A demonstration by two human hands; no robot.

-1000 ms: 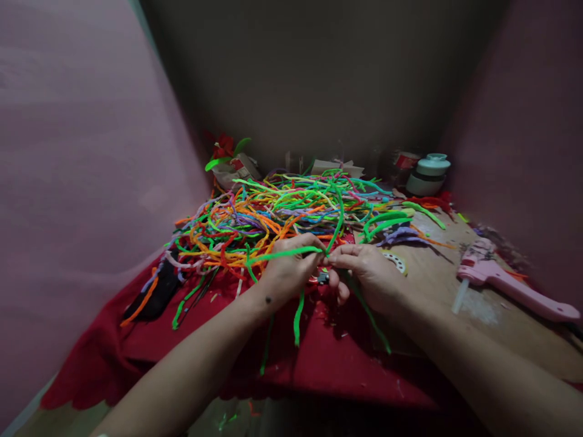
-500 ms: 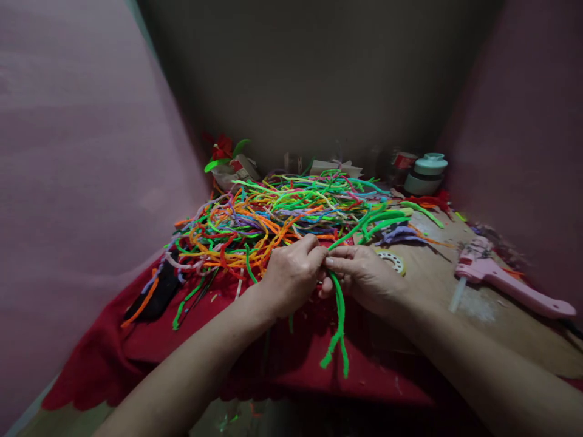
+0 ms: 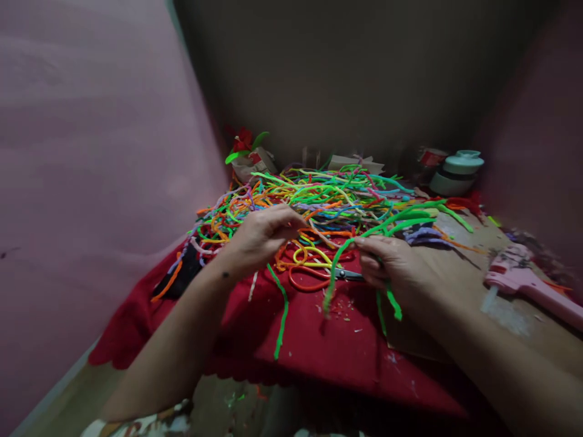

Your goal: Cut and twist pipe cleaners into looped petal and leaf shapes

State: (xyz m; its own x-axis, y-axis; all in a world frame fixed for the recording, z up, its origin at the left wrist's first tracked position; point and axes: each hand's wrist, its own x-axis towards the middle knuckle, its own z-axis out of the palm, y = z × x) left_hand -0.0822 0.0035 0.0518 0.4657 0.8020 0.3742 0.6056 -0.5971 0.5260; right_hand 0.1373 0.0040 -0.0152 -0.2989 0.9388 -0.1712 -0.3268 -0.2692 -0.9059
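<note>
Green pipe cleaners are pinched between the thumb and fingers of my right hand. One strand bends down from the fingertips, longer ones reach up and right, and ends hang below the palm. My left hand is apart from them, over the near edge of the pile of coloured pipe cleaners. Its fingers are loosely bent, thumb apart, with nothing visible in them. Between the hands lie scissors with red and yellow handles, blades partly behind the green strand. A loose green pipe cleaner lies on the red cloth.
A pink glue gun lies on a brown board at the right. A teal-lidded jar stands at the back right. A black object sits under strands at the left. Pink walls rise on both sides.
My left hand has come away from the green pipe cleaners and moved left. My right hand keeps hold of them. The scissors between the hands have come into sight, and the view has shifted left.
</note>
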